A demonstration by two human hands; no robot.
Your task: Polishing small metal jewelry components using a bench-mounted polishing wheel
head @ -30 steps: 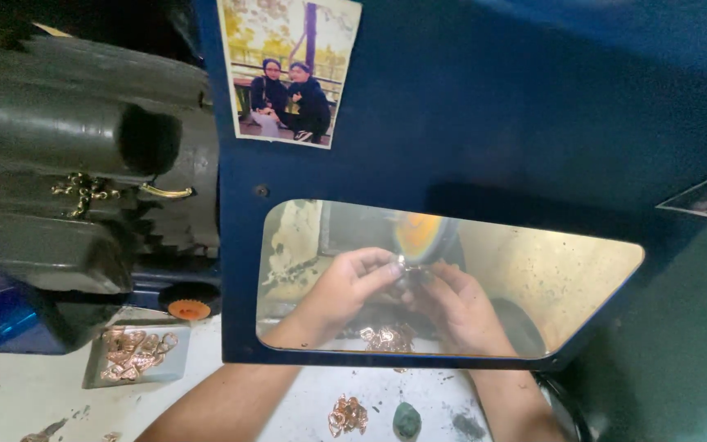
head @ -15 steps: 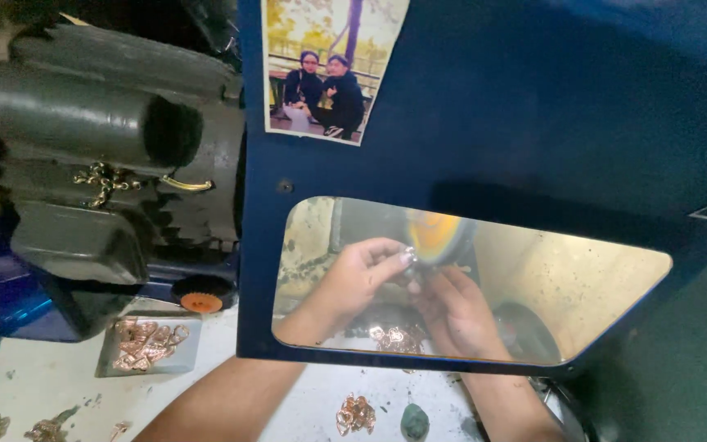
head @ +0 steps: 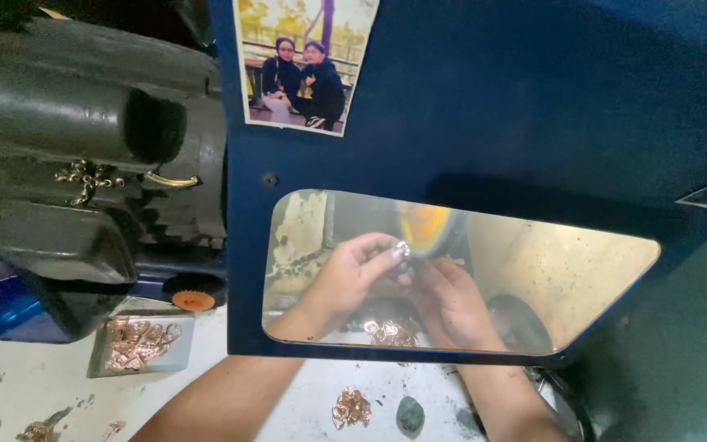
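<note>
Head camera looks down through the clear window [head: 533, 286] of a dark blue guard panel [head: 493, 123], and both of my hands are behind it. My left hand [head: 353, 274] has its fingers pinched tight on a small shiny metal piece [head: 403, 248], holding it right up against the yellow-orange polishing wheel [head: 427, 229], which looks blurred. My right hand [head: 452, 299] sits just beside and below, its fingers curled in toward the same piece; whether it actually grips the piece or only steadies it I cannot tell, since the fingertips are hidden behind my left fingers.

Under my hands, inside the guard, a heap of small copper-coloured pieces [head: 390, 331] lies on the bench. Nearer to me, outside the panel, another small cluster of copper pieces [head: 351, 407] rests on the white benchtop [head: 288, 409], with a dark green lump [head: 409, 413] just beside it. Well off to my left, a shallow grey tray [head: 96, 364] holds more of the copper pieces. Behind that stands a big grey motor housing [head: 67, 123] with a round orange knob [head: 193, 299] below it. A photograph [head: 300, 65] of two seated people is stuck to the top of the panel.
</note>
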